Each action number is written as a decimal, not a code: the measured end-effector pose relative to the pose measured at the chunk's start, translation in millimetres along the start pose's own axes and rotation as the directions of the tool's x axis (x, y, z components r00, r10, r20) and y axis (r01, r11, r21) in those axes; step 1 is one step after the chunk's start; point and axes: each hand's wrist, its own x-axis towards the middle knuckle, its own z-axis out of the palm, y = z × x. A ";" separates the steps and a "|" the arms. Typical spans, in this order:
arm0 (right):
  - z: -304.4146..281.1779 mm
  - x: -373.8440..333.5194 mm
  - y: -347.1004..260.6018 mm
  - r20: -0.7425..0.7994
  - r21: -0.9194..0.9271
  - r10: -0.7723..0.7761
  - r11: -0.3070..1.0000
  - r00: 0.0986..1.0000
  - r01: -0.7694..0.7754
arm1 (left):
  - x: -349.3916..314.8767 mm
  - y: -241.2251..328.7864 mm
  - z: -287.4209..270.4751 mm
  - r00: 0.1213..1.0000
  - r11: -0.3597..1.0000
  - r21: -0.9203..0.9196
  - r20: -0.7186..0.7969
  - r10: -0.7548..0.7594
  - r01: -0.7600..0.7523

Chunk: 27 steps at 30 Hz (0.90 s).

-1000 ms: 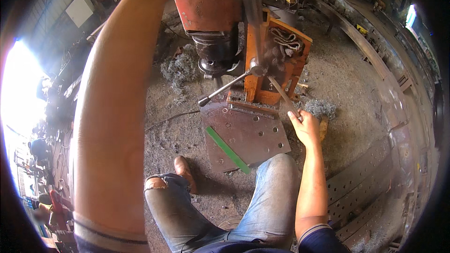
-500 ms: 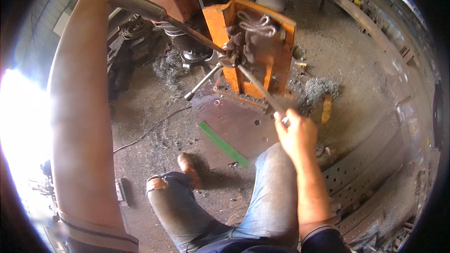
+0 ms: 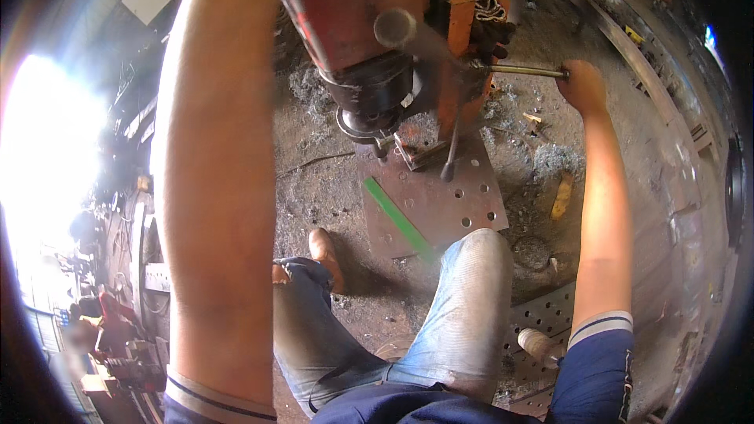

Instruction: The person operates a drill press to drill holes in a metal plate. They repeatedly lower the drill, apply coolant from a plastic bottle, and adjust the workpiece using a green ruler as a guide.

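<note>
My right hand (image 3: 584, 89) is closed round the outer end of a metal handle rod (image 3: 525, 70), with the arm stretched forward. The rod is one spoke of a lever hub on a drilling machine (image 3: 357, 12) with a red body and dark lower housing. Another spoke (image 3: 452, 145) hangs toward the plate, and a third points up toward me, its round end (image 3: 394, 29) blurred. My left forearm (image 3: 220, 188) reaches up past the top edge, so that hand is out of sight. Below the machine lies a brown steel plate (image 3: 393, 232) with round holes.
A green strip (image 3: 399, 216) lies across the plate near my right knee. Behind the hub stands an orange frame (image 3: 462, 20) with a looped rope (image 3: 491, 8) on it. Metal shavings (image 3: 556, 159) and a yellow piece (image 3: 561, 196) lie on the floor at right.
The spokes have turned, and my right hand has swung up and rightward with its rod. My view has shifted, bringing the machine's red body further into the picture.
</note>
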 end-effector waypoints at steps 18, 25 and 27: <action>-175.2 -76.8 -88.3 0.210 -0.152 0.010 0.988 0.978 0.022 | 29.1 -66.5 57.1 0.978 0.814 -0.548 0.039 -0.207 0.194; -115.6 14.2 -48.1 0.165 -0.285 -0.043 0.954 0.985 0.089 | -33.4 -45.0 8.7 0.963 0.813 -0.546 -0.041 -0.266 0.201; -117.6 16.1 -53.5 0.168 -0.288 0.030 0.957 0.985 0.020 | -39.8 -47.4 3.1 0.957 0.805 -0.559 -0.064 -0.282 0.200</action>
